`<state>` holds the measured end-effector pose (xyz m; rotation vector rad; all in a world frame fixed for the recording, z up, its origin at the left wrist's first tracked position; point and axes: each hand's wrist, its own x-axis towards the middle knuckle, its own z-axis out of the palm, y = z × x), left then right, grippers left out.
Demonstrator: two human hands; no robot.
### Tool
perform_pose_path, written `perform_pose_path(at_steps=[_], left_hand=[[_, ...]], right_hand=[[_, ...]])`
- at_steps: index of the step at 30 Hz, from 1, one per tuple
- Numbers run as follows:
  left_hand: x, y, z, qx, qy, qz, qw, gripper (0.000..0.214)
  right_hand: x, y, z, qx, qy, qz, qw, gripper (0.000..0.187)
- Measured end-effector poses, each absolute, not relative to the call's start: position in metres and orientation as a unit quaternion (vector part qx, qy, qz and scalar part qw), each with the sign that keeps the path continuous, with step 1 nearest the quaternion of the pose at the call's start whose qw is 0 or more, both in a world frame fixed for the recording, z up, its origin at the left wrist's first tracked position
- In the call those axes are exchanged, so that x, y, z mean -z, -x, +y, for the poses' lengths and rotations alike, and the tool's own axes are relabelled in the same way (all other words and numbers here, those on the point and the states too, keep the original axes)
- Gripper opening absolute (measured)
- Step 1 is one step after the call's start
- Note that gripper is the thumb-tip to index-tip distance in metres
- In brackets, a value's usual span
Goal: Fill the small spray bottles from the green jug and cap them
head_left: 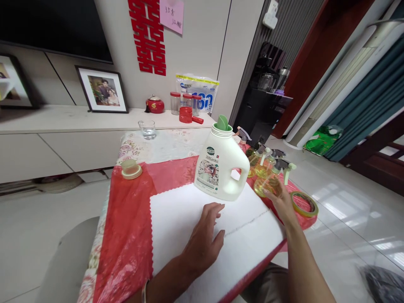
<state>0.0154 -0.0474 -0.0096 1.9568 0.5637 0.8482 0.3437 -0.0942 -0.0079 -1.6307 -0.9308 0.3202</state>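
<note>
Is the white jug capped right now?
No, a green funnel sits in the open neck of the white jug, and a loose cap lies on the red cloth.

head view | 1 camera | faces forward-down | close over table [126, 235]

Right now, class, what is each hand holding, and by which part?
The right hand grips a spray bottle by its body; the left hand holds nothing.

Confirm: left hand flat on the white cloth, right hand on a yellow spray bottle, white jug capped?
Not capped. The head view shows the white jug open, a green funnel in its neck. The rest holds: left hand on the white cloth, right hand on the spray bottle.
</note>
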Motion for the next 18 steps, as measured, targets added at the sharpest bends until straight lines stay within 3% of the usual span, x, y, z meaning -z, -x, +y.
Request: perform_pose_path(at_steps=[8, 18], left_hand=[[0.012, -0.015, -0.047, -0.344, -0.806, 0.213, 0.433, 0.068], [0.013, -0.015, -0.047, -0.328, -0.818, 0.207, 0.426, 0.063]], right_hand=[[0.022, -0.359, -0.095, -0.063, 0.758, -0.396, 0.515, 0.108], [0.032, -0.365, -0.094, -0.005, 0.817, -0.356, 0.453, 0.089]])
